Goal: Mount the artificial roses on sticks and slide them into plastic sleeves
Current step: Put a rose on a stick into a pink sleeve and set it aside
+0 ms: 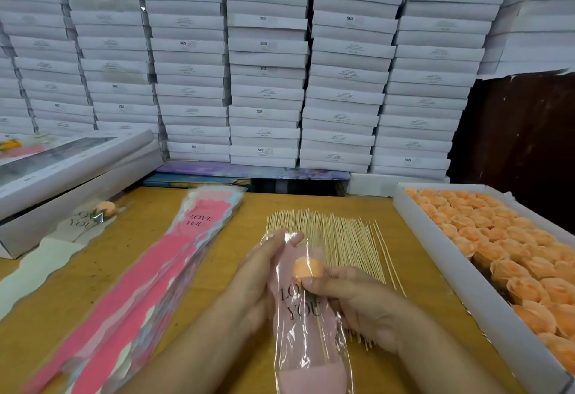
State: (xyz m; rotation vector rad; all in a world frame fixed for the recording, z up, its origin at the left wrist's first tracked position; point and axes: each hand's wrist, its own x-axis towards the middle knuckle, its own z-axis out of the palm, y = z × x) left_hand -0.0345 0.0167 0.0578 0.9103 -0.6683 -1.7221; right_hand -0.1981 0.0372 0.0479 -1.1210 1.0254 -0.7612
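Note:
A clear and pink plastic sleeve point(306, 325) printed "LOVE YOU" lies between my hands above the wooden table point(236, 269). Inside it sits an orange artificial rose point(308, 267) on a thin stick point(320, 340). My left hand point(264, 272) holds the sleeve's left side, with its fingertips up at the open top. My right hand point(351, 297) pinches the sleeve just below the rose head. Behind my hands lies a pile of wooden sticks point(336, 238).
A white tray point(441, 266) full of orange roses point(510, 250) runs along the right. A stack of pink sleeves point(149, 278) lies to the left, beside a finished sleeved rose point(102, 211) and long grey boxes point(62, 169). Stacked white boxes point(264, 60) wall the back.

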